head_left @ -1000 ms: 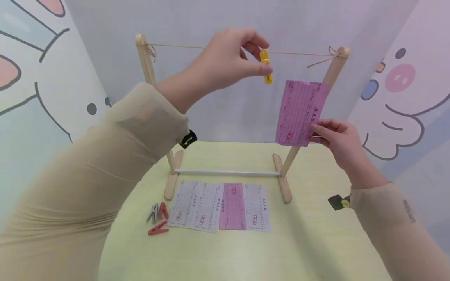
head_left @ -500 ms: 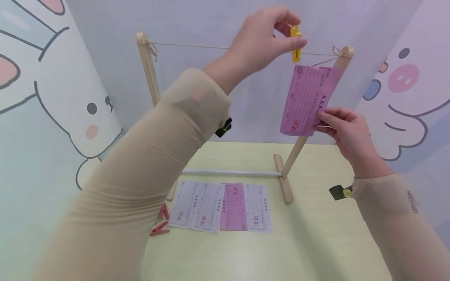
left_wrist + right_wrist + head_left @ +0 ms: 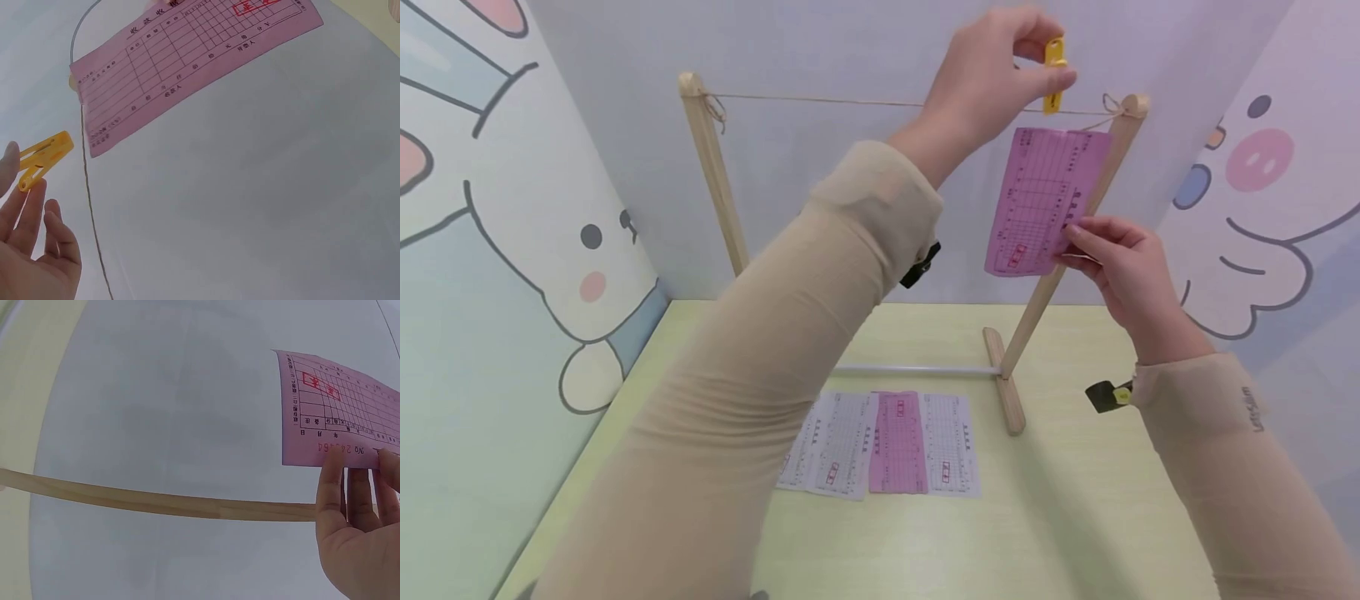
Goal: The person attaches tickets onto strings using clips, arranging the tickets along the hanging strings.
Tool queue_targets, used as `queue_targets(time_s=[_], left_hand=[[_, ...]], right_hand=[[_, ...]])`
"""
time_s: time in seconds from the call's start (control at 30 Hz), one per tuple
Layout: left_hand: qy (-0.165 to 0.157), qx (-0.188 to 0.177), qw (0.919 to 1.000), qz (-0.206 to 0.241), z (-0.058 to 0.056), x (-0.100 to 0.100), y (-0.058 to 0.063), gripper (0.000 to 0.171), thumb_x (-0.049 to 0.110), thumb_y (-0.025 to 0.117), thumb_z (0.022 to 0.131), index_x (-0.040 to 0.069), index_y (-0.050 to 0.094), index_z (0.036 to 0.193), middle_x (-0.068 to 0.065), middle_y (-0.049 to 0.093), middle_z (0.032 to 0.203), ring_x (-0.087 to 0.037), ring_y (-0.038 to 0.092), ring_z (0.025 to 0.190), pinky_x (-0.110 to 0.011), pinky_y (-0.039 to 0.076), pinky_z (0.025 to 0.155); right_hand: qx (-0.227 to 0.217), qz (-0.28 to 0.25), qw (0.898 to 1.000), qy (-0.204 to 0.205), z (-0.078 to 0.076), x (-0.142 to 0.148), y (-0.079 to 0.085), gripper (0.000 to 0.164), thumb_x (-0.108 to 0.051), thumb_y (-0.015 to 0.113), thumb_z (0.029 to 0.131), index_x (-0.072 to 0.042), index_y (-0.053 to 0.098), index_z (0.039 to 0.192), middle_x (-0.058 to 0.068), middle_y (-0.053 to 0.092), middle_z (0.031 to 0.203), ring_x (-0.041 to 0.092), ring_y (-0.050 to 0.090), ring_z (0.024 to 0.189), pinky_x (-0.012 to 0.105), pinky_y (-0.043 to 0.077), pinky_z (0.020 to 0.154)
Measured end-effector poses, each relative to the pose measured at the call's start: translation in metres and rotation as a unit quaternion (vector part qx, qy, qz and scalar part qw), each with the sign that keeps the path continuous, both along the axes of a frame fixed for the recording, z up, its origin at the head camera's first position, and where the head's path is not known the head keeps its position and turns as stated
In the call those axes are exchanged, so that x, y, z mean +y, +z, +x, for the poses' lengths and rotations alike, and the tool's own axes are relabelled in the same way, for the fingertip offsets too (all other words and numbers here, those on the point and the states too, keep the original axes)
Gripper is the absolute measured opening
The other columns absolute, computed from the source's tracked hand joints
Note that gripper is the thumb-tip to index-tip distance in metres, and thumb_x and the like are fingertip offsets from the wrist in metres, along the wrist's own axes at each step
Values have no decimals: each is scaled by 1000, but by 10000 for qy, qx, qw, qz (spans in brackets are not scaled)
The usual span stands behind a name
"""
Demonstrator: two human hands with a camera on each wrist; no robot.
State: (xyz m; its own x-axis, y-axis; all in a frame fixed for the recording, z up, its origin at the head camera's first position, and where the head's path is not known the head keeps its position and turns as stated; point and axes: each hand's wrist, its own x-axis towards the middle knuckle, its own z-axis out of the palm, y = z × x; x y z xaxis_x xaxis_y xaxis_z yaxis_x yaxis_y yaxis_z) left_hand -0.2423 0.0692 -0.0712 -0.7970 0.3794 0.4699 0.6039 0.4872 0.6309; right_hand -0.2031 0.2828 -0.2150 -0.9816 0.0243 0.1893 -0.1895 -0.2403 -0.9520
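My left hand [image 3: 992, 71] pinches a yellow clothespin [image 3: 1054, 77] between thumb and fingers, close to the string [image 3: 820, 100] near its right end. In the left wrist view the clothespin [image 3: 47, 156] points at the string, its tip a little to one side of it. My right hand [image 3: 1123, 267] pinches a pink receipt slip [image 3: 1045, 200] by its right edge, thumb in front. The slip hangs upright with its top edge just below the string and the clothespin. Printed lines and a red stamp show on the slip [image 3: 344, 412] in the right wrist view.
Wooden posts [image 3: 715, 175] hold up the string, with a white bar [image 3: 917, 369] low between them. On the table [image 3: 925, 550] lie white slips [image 3: 951, 442] and another pink slip [image 3: 898, 442] in a row. My left sleeve [image 3: 760, 358] covers the row's left part.
My left hand has moved right and up with the yellow clothespin, toward the string's right end. My right hand has raised the pink slip closer to the string. My left sleeve now hides the loose clothespins.
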Motion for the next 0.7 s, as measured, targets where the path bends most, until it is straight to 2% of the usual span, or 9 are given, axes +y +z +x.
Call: queue_targets(time_s=[0.17, 0.5, 0.7], left_hand=[[-159, -357, 9970, 661, -3, 6, -10, 43, 32, 64, 86, 21, 55, 126, 10, 59, 120, 1, 52, 108, -7, 35, 87], [91, -155, 9963, 835, -6, 10, -14, 36, 32, 66, 85, 21, 60, 119, 11, 62, 114, 2, 54, 102, -8, 36, 83], [94, -356, 9931, 1116, -9, 8, -14, 29, 31, 67, 83, 19, 65, 109, 9, 65, 105, 0, 56, 95, -8, 37, 81]], right_hand=[[44, -174, 9998, 33, -2, 1, -2, 26, -6, 69, 81, 1, 66, 105, 8, 68, 100, 21, 67, 87, 27, 52, 78], [235, -217, 9995, -7, -4, -4, -5, 22, -4, 68, 82, 2, 66, 102, 9, 68, 97, 22, 67, 83, 27, 52, 77], [207, -166, 9995, -177, -6, -8, -3, 21, -4, 69, 80, 2, 67, 100, 9, 68, 95, 20, 68, 80, 26, 52, 75]])
